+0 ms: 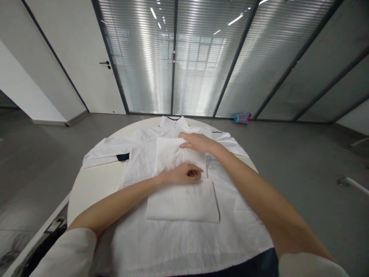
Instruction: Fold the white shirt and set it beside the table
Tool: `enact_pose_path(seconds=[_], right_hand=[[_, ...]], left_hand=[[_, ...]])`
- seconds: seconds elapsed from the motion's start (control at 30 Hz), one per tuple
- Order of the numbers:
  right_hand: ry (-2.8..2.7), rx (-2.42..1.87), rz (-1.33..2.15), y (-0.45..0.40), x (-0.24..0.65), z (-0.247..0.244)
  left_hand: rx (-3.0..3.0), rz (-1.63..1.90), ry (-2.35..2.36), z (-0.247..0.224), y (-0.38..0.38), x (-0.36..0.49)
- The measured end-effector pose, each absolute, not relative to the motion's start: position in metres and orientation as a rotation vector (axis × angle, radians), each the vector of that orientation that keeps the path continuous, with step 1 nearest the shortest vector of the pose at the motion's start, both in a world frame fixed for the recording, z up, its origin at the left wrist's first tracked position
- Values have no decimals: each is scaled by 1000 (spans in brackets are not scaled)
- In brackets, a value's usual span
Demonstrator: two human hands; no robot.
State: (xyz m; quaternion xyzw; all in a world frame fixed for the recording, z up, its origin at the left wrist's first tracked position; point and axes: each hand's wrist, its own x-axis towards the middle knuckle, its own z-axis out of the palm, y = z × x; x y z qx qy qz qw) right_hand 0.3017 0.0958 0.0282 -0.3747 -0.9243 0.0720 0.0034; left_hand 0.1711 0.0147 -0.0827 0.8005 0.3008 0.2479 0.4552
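Note:
A white shirt (138,204) lies spread out, its collar at the far side and its sleeves out to both sides. On the middle of it rests a folded white cloth (183,204), with an upper part and a wider lower part. My left hand (184,174) is over the line between these parts, its fingers curled into a pinch at the cloth's right side. The fingertips partly hide what they grip. My right hand (197,142) lies on the upper right edge of the cloth, fingers stretched and thumb apart.
Beneath the shirt is a round white table (86,192). A blue and pink cylindrical object (242,118) lies on the grey floor by the glass partition (196,77). A white door (86,57) is at the left, and dark items (46,242) sit low at the left.

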Motion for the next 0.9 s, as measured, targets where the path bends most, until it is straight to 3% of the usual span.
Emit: enact_pose_path(seconds=[0.1,0.27,0.9], right_hand=[[-2868,-1126,208,95,304,25],[-2836,-1088,103,86,305,27],[-2753,-1109,102,93,311,14]], left_hand=[[1843,607,724,-90,24,174],[2216,761,605,-89,11,169],[2615,673,552,-80,-4,149]])
